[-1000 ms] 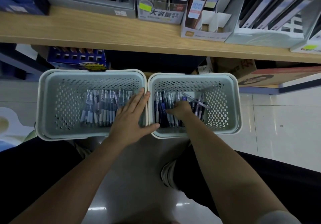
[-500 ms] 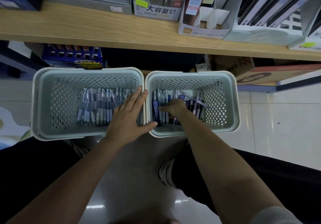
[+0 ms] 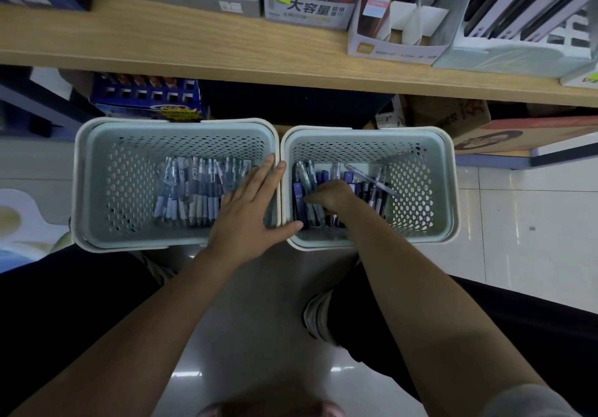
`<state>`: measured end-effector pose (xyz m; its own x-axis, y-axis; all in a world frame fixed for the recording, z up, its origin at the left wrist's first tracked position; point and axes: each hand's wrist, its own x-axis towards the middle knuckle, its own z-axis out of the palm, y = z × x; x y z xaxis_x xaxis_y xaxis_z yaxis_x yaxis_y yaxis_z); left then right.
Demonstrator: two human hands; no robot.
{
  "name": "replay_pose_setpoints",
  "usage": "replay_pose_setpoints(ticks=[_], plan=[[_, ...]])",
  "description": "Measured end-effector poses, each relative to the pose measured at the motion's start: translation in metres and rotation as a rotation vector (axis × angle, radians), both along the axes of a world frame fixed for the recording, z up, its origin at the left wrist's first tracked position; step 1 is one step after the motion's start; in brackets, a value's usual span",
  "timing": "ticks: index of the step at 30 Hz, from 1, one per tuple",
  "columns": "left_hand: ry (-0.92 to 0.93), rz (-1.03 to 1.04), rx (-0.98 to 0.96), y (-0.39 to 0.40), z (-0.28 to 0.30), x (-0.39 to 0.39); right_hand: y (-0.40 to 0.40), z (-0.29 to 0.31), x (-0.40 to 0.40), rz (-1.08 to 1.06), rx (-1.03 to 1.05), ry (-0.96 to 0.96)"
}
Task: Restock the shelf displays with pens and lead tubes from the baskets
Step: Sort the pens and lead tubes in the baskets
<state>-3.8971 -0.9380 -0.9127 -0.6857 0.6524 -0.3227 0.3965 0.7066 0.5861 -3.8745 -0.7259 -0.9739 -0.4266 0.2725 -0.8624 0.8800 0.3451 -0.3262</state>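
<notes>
The left hand (image 3: 249, 212) lies flat with straight fingers on the left basket (image 3: 97, 190), while the right hand (image 3: 333, 195) has its fingers curled among pens (image 3: 310, 187) in the right basket (image 3: 443, 190).

My view was dim and cool-toned, with the brightest patches on the wooden shelf (image 3: 161, 41) at the top and the tiled floor (image 3: 517, 222) at right. Soft glare streaks showed on the floor at lower centre. Wide-angle bending curved the shelf edge, and the corners looked dark and soft.
</notes>
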Motion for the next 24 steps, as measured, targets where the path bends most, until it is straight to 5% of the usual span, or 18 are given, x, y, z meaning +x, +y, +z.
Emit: replay_pose_setpoints(ticks=[10, 24], plan=[[-0.001, -0.005, 0.013, -0.001, -0.001, 0.0, -0.004, 0.006, 0.004, -0.37, -0.296, 0.065], [-0.026, -0.012, -0.022, 0.001, 0.008, 0.0, 0.015, 0.052, 0.027, -0.439, -0.385, 0.226]])
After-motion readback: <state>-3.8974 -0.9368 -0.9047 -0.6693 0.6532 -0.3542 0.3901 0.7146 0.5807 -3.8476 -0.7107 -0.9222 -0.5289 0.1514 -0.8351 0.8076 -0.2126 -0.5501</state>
